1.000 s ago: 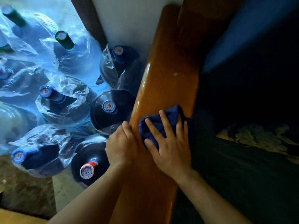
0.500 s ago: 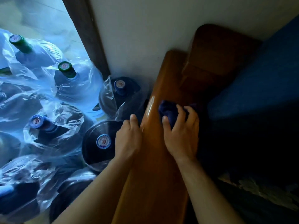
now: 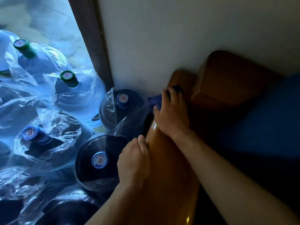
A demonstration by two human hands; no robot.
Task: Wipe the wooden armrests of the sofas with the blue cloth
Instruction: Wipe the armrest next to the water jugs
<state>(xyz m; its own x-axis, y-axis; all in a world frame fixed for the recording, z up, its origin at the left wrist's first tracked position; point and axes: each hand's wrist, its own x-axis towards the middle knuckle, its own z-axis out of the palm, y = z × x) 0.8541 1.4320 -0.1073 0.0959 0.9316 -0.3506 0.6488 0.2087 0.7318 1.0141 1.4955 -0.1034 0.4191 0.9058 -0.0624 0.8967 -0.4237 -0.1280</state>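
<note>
Both hands busy | right hand [image 3: 172, 117] presses cloth [image 3: 156, 101] — now farther up armrest [image 3: 164, 168] | left hand [image 3: 133, 161] grips edge

No words or numbers can be read; the round white seal on the green bottle cap [image 3: 67, 76] at centre left carries a small red emblem; the blue bottle caps [image 3: 99, 159] at lower centre bear the same mark, too small to decipher.
</note>
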